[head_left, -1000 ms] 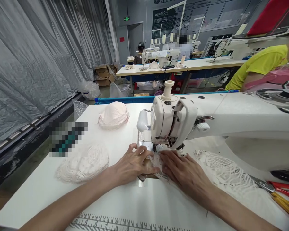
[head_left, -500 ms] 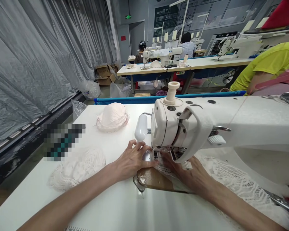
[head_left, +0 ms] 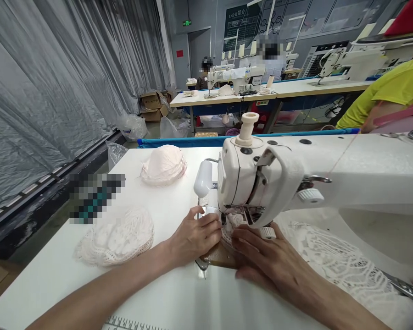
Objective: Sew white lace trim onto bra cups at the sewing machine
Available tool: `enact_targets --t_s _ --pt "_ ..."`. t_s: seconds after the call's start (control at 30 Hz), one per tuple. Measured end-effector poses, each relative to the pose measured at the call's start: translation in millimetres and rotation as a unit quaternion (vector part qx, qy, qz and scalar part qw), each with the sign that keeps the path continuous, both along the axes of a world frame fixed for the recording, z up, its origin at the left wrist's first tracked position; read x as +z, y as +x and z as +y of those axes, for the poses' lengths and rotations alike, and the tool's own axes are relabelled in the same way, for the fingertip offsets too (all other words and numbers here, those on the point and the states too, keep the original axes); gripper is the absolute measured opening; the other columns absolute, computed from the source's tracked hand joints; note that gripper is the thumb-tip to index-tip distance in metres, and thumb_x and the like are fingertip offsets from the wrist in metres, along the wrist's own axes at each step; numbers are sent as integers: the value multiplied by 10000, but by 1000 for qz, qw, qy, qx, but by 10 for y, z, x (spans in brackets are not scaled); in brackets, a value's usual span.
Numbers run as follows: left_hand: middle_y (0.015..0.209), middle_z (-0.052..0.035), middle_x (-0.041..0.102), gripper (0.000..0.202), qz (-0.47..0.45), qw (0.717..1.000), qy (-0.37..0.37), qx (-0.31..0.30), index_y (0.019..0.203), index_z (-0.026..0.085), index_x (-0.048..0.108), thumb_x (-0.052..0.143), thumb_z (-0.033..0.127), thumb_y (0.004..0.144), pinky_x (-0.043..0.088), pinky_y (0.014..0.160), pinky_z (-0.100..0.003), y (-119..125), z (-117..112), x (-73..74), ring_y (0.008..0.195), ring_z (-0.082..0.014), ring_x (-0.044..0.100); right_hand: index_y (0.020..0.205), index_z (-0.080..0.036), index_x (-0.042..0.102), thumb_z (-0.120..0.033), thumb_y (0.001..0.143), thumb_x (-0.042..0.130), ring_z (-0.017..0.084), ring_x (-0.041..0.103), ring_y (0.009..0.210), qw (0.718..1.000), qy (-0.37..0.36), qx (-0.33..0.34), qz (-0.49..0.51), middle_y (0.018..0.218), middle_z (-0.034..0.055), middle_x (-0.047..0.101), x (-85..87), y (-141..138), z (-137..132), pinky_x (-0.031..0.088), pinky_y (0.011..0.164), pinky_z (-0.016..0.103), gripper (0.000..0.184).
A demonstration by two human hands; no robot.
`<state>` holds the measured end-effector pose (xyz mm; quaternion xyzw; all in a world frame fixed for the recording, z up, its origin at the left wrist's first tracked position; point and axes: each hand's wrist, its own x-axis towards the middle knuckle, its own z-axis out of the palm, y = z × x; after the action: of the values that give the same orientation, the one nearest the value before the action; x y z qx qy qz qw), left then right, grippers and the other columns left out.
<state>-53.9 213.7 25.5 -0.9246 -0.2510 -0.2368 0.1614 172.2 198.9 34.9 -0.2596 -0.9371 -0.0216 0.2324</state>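
Note:
A white sewing machine (head_left: 239,188) stands before me, with a piece of pale lace (head_left: 228,224) beneath its needle area. My left hand (head_left: 198,233) is left of the needle, fingers curled and closed at the lace's edge; its fingertips are partly hidden. Over the lace's right side lies my right hand (head_left: 271,254), its fingers stretched and lying flat, the thumb lower down near the brown machine bed plate (head_left: 223,257). More white lace (head_left: 333,252) spreads under the machine arm, right of my right hand.
On the white table (head_left: 165,293) at left lie a lace stack (head_left: 119,236) and a pile of pale pink cups (head_left: 165,165). A white lamp (head_left: 203,178) stands beside the machine head. Scissors (head_left: 404,286) lie at right, a ruler (head_left: 134,323) at the front edge. People sit beyond.
My left hand has curled its fingers and come down slightly. The right hand has drawn back from under the machine head, toward me, and now shows its fingers. The view has shifted a little.

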Motion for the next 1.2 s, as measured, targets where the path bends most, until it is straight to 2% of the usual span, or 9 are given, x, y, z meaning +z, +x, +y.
enact_targets --t_s 0.1,0.2,0.37,0.57,0.87,1.2 --pt "945 -22 685 144 0 1000 1 -11 864 119 558 443 38 891 314 904 -347 5 -6 1 1034 -135 540 1021 -160 605 -382 964 337 162 607 651 1000 18 8 11 1035 86 675 -28 -12 1 375 828 406 353" --pt "932 -27 689 152 -12 1000 -6 -17 840 124 547 433 39 892 332 906 -342 2 3 -17 1047 -143 551 1029 -133 603 -366 958 363 165 617 678 999 14 27 13 1068 108 664 -72 -12 18 423 746 357 342" --pt "896 -25 684 148 -33 999 -23 -23 828 126 541 441 30 880 360 889 -325 -1 7 -65 908 -114 599 964 -128 615 -348 944 405 188 621 737 999 12 37 14 1028 111 666 -86 -11 -1 431 626 314 304" --pt "863 -9 666 182 -14 1000 -20 3 835 159 560 420 64 901 361 883 -336 -11 -12 -77 837 -112 600 872 -144 622 -315 948 399 197 599 762 999 10 38 18 887 83 664 -45 -37 -67 408 614 313 292" --pt "886 -9 652 224 -2 999 -39 24 862 182 572 382 73 911 347 915 -344 -14 -17 -106 867 -119 590 881 -132 624 -239 923 441 216 588 776 999 9 43 24 808 81 642 -15 -69 -99 456 589 328 216" --pt "1007 -29 671 229 -40 996 -66 44 922 152 549 372 13 880 303 936 -351 -4 -2 -66 946 -111 599 947 -124 626 -263 946 389 207 619 760 999 50 5 19 944 104 680 -94 -90 -49 462 597 325 275"
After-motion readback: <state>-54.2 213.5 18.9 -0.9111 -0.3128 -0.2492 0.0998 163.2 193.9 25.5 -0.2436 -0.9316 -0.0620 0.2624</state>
